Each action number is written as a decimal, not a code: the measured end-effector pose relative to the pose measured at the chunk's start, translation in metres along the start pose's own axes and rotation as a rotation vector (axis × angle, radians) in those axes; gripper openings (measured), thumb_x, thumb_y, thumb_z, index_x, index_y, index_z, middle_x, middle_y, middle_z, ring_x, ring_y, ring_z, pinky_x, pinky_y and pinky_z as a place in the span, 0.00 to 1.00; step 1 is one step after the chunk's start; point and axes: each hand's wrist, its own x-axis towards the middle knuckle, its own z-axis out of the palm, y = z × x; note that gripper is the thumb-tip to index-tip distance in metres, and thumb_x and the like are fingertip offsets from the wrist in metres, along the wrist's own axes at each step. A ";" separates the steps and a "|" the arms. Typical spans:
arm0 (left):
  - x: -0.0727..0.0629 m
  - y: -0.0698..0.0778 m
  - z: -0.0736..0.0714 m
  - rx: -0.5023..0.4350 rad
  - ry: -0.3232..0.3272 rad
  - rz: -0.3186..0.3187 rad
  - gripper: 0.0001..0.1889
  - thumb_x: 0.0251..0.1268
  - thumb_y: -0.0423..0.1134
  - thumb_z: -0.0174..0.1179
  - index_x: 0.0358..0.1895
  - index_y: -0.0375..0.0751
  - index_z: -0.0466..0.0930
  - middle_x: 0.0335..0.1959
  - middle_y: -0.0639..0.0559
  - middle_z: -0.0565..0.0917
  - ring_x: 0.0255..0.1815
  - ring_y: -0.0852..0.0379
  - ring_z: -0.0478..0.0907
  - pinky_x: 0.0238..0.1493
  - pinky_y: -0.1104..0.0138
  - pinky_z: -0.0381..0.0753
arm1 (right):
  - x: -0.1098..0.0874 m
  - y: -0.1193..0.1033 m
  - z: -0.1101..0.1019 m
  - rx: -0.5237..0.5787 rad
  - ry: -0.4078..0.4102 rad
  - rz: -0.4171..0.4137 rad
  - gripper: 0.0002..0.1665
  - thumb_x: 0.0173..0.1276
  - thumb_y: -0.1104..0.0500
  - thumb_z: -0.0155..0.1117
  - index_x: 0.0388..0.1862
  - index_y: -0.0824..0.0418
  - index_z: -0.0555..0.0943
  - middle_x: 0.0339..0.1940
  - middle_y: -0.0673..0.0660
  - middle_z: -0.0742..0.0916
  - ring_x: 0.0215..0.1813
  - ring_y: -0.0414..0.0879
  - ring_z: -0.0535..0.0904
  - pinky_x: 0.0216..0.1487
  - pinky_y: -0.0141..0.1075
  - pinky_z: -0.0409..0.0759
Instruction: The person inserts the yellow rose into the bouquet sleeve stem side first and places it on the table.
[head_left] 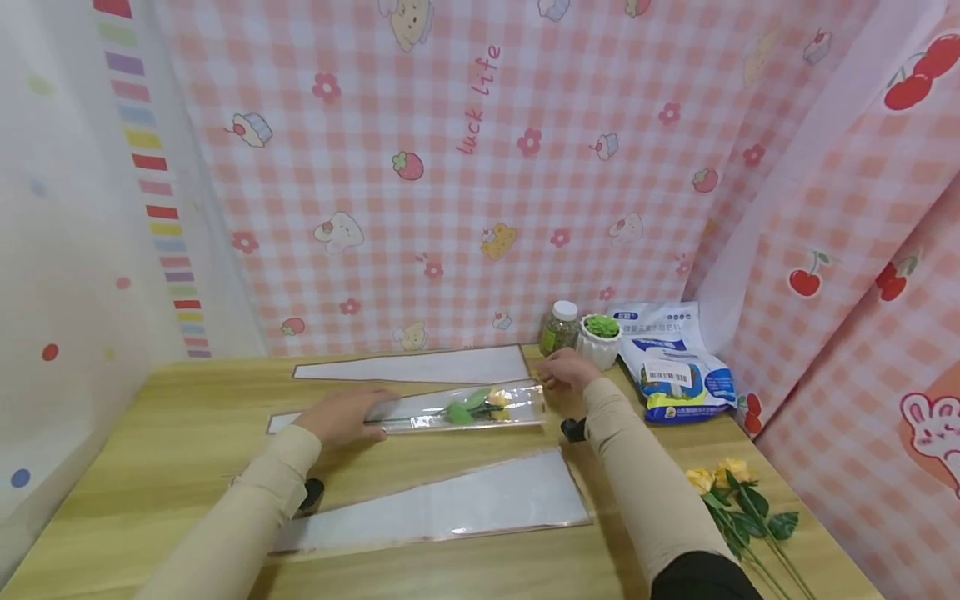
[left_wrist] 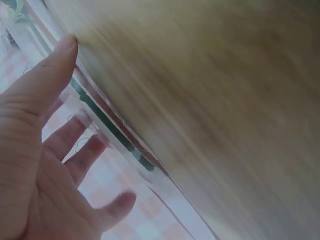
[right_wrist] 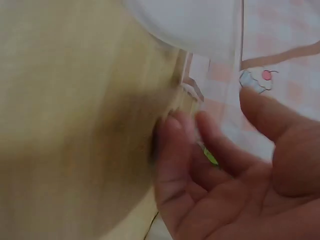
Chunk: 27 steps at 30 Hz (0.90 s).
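Observation:
A yellow rose (head_left: 498, 404) with green leaves lies inside a long, clear-fronted flower sleeve (head_left: 529, 406) on the table. My left hand (head_left: 341, 417) rests over the sleeve's left part. In the left wrist view its thumb (left_wrist: 65, 55) is right at the sleeve's near edge, its other fingers spread out across from it, beside the green stem (left_wrist: 112, 127). Just beyond the sleeve's wide right end is my right hand (head_left: 566, 369), its fingers loosely bent. The right wrist view shows nothing held in those fingers (right_wrist: 177, 145).
Tapered white sleeves lie behind (head_left: 427, 365) and in front (head_left: 480, 500). At the back right stand a white-capped jar (head_left: 561, 329), a potted succulent (head_left: 600, 340) and plastic packets (head_left: 675, 375). Loose yellow roses (head_left: 731, 475) lie at the right edge. A checked curtain (head_left: 450, 200) hangs behind the table.

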 end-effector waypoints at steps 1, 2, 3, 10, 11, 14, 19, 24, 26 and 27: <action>-0.001 0.000 0.000 0.009 0.002 -0.012 0.36 0.66 0.50 0.68 0.75 0.43 0.68 0.74 0.39 0.69 0.73 0.34 0.65 0.68 0.32 0.62 | 0.004 -0.003 0.001 -0.040 -0.018 0.012 0.15 0.76 0.57 0.60 0.34 0.68 0.77 0.24 0.53 0.79 0.27 0.42 0.75 0.33 0.35 0.77; -0.002 0.001 0.000 0.015 0.008 -0.022 0.37 0.66 0.51 0.68 0.75 0.44 0.67 0.75 0.39 0.68 0.74 0.34 0.64 0.67 0.29 0.60 | 0.009 -0.005 0.003 -0.076 -0.026 0.020 0.16 0.75 0.55 0.62 0.32 0.67 0.76 0.23 0.53 0.78 0.25 0.42 0.75 0.32 0.34 0.77; -0.003 0.001 0.000 0.015 0.016 -0.037 0.37 0.66 0.51 0.68 0.76 0.46 0.67 0.76 0.40 0.67 0.75 0.35 0.63 0.67 0.28 0.58 | 0.012 -0.008 0.004 -0.125 -0.022 0.021 0.17 0.74 0.54 0.64 0.32 0.66 0.75 0.21 0.53 0.78 0.24 0.42 0.74 0.30 0.34 0.77; -0.010 -0.001 -0.005 0.012 0.047 -0.032 0.34 0.67 0.52 0.67 0.74 0.46 0.69 0.75 0.39 0.67 0.75 0.35 0.62 0.64 0.25 0.58 | 0.030 -0.018 0.009 -0.560 0.034 -0.053 0.25 0.67 0.52 0.71 0.17 0.65 0.75 0.12 0.51 0.75 0.16 0.39 0.69 0.21 0.30 0.71; -0.012 -0.002 -0.006 0.009 0.046 -0.033 0.34 0.67 0.52 0.66 0.74 0.46 0.70 0.75 0.39 0.67 0.75 0.35 0.62 0.65 0.26 0.58 | 0.027 -0.020 0.009 -0.578 0.031 -0.060 0.27 0.67 0.54 0.70 0.12 0.61 0.72 0.10 0.50 0.73 0.15 0.38 0.68 0.20 0.29 0.69; -0.016 -0.004 -0.006 0.010 0.055 -0.031 0.33 0.69 0.53 0.65 0.73 0.45 0.71 0.74 0.40 0.68 0.74 0.36 0.64 0.64 0.26 0.59 | 0.026 -0.021 0.013 -0.501 0.020 -0.028 0.29 0.70 0.58 0.66 0.09 0.56 0.67 0.09 0.48 0.70 0.16 0.39 0.66 0.20 0.30 0.70; -0.023 -0.009 -0.006 0.000 0.038 -0.054 0.33 0.70 0.53 0.63 0.73 0.44 0.70 0.75 0.39 0.67 0.75 0.36 0.62 0.63 0.24 0.58 | 0.059 -0.002 0.020 -0.473 0.029 0.005 0.25 0.69 0.49 0.70 0.18 0.60 0.73 0.16 0.54 0.75 0.19 0.45 0.70 0.23 0.36 0.75; -0.028 -0.010 -0.004 0.006 0.017 -0.062 0.33 0.72 0.54 0.62 0.75 0.44 0.68 0.75 0.38 0.67 0.75 0.34 0.61 0.64 0.24 0.58 | 0.141 0.059 0.017 -0.693 0.049 -0.127 0.22 0.62 0.50 0.73 0.22 0.66 0.77 0.25 0.62 0.79 0.20 0.49 0.75 0.20 0.36 0.76; -0.031 -0.010 -0.003 0.005 0.025 -0.062 0.33 0.71 0.54 0.62 0.74 0.44 0.69 0.74 0.37 0.67 0.75 0.33 0.62 0.64 0.25 0.58 | 0.156 0.072 0.017 -0.581 0.037 -0.080 0.19 0.61 0.53 0.74 0.29 0.68 0.79 0.28 0.64 0.81 0.24 0.51 0.77 0.24 0.38 0.80; -0.033 -0.010 -0.002 0.008 0.032 -0.059 0.33 0.71 0.53 0.63 0.74 0.44 0.69 0.74 0.37 0.68 0.74 0.33 0.62 0.64 0.25 0.59 | 0.167 0.081 0.018 -0.500 0.025 -0.059 0.19 0.62 0.54 0.74 0.31 0.68 0.78 0.29 0.64 0.80 0.26 0.51 0.77 0.27 0.39 0.81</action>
